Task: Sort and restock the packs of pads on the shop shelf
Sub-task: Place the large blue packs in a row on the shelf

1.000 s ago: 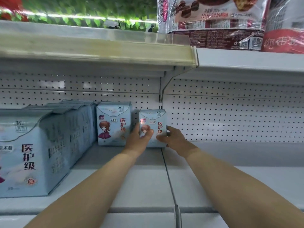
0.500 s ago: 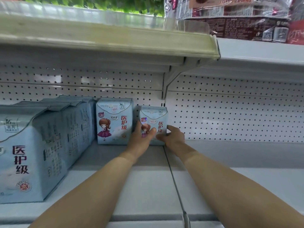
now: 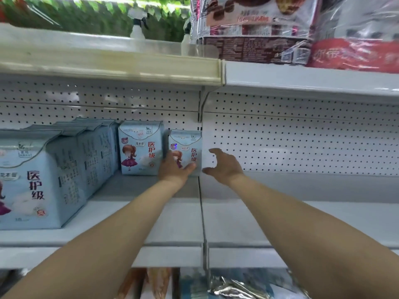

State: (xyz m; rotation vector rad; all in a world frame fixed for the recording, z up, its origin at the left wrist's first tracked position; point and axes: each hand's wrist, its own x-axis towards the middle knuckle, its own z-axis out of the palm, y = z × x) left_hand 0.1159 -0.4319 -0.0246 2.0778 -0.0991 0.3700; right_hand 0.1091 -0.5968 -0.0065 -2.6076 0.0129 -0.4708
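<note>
Gripping small pack point(image 3: 186, 147) low: left hand point(image 3: 175, 170) - fingers hidden past its side; right hand point(image 3: 224, 166) splayed wide, just beside.

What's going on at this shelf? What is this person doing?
A person is stocking light blue packs of pads on a white shop shelf. Their left hand holds a small pack that stands upright at the back of the shelf, with the thumb across its lower front. A taller pack stands just to its left. The right hand is open beside the small pack and is not touching it. A row of bigger packs lines the shelf's left side.
</note>
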